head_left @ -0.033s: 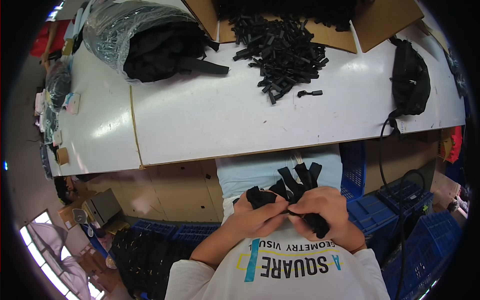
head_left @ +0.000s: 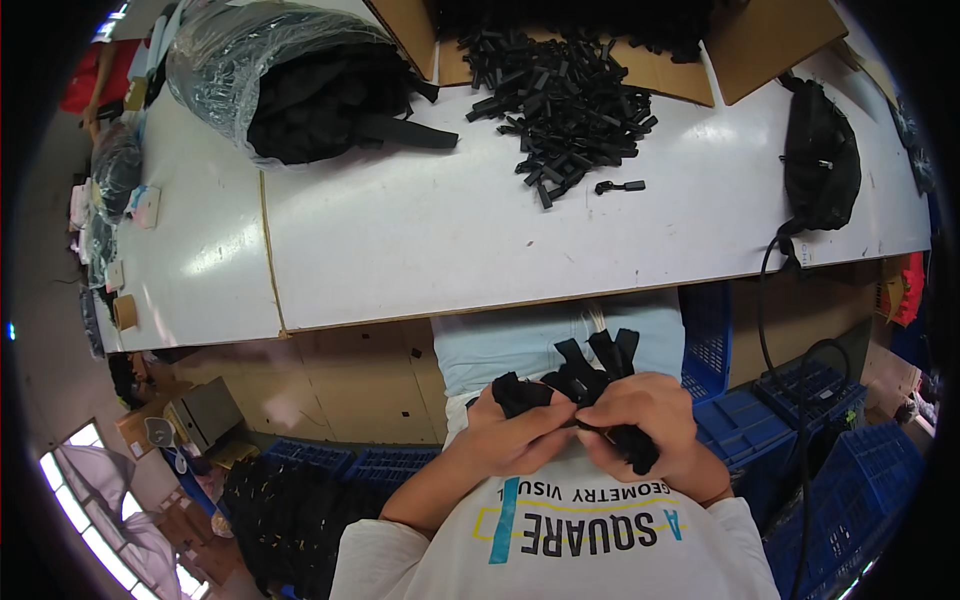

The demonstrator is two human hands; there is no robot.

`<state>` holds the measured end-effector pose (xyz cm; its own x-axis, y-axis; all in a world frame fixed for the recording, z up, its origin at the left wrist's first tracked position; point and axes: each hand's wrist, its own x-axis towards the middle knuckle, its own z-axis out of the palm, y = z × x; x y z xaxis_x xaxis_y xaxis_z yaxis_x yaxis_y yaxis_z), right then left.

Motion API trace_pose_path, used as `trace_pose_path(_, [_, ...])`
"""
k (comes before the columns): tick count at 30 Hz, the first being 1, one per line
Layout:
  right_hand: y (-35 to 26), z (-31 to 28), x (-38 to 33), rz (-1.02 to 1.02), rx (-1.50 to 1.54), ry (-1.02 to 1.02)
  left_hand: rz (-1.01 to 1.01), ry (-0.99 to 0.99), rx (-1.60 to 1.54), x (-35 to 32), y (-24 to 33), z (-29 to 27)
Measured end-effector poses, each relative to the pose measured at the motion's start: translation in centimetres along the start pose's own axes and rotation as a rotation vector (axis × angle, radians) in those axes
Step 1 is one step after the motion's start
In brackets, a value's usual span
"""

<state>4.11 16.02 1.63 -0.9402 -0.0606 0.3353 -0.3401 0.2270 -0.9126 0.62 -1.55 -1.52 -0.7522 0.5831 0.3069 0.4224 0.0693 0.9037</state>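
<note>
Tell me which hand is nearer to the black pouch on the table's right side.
Right. The right hand is below and left of the black pouch in the picture; the left hand is below it too, but farther left.

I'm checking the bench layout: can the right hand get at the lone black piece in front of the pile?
Probably not while full: the right hand holds black fabric, though nothing covers the lone black piece.
</note>
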Motion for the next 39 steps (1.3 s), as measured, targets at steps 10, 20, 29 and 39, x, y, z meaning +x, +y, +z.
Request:
trace_pose_path(10, [0.1,-0.4,-0.3,0.207,0.121,-0.029,-0.055,-0.058,-0.102,0.2,-0.4,0.0])
trace_pose_path(20, [-0.3,-0.5,-0.1,0.384,0.182,-0.079,-0.042,-0.02,-0.061,0.3,-0.4,0.0])
trace_pose_path(29, [-0.8,-0.1,-0.2,0.123,-0.081,-0.005,-0.165,0.093,-0.134,1.2,0.4,0.1])
trace_pose_path(39, [-1.8,-1.8,1.7,0.01,-0.081,-0.076,-0.012,0.02,-0.16,0.9,-0.4,0.6])
